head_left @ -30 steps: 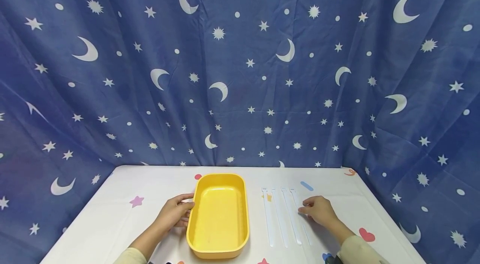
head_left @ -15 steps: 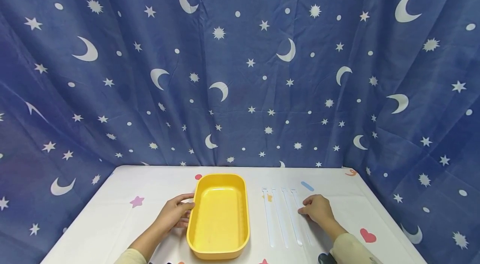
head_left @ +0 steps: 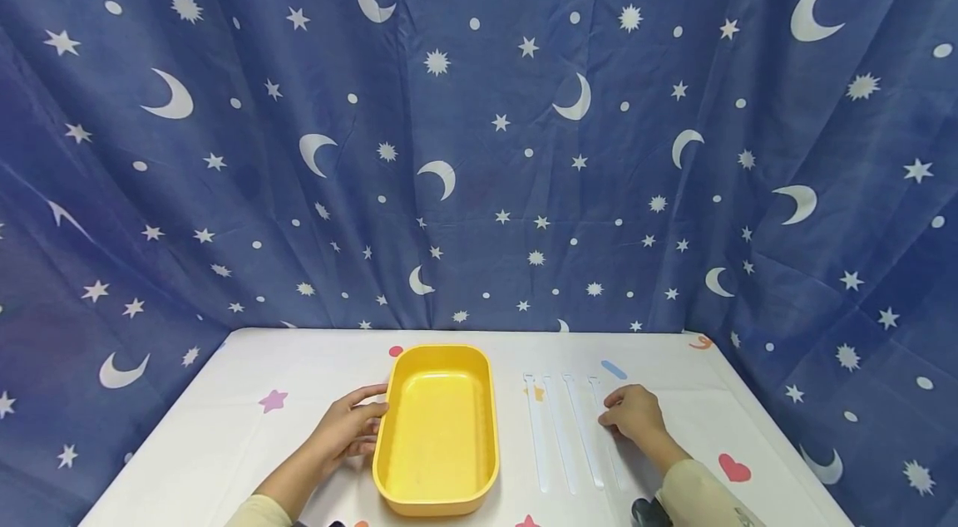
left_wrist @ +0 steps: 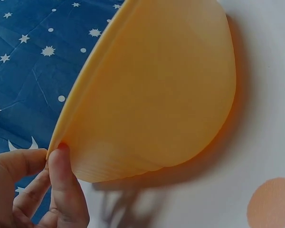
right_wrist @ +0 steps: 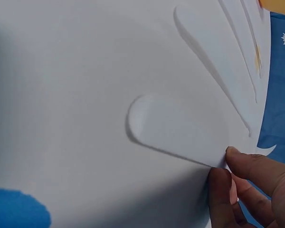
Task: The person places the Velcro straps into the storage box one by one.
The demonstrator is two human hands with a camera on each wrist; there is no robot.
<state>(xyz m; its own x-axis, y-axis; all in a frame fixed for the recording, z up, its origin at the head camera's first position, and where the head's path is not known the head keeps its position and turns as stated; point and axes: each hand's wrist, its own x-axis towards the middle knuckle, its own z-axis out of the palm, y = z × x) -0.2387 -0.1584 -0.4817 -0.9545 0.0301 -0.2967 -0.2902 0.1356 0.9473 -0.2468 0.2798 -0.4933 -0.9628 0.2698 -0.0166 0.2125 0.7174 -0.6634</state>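
Observation:
My left hand [head_left: 348, 427] holds the left side of a yellow rectangular plastic tub [head_left: 437, 435]. In the left wrist view, thumb and fingers pinch the rim of the tub [left_wrist: 152, 95]. Over on the right, my right hand [head_left: 636, 416] pinches the rightmost of several long, thin white sticks [head_left: 596, 394]. Close up in the right wrist view, this white stick [right_wrist: 175, 130] is flat with a rounded end; the thumb and fingers [right_wrist: 251, 164] grip it at its side. Three like it lie to its left, including one white stick [right_wrist: 204, 57] nearby.
A white tablecloth [head_left: 299, 361] printed with coloured shapes covers the table. Behind and on both sides hangs a blue curtain [head_left: 479, 136] with moons and stars. A dark object [head_left: 649, 513] shows beside the right sleeve.
The upper end of the rightmost white stick has shifted slightly right, along with my right hand. My left hand and the tub stay in place.

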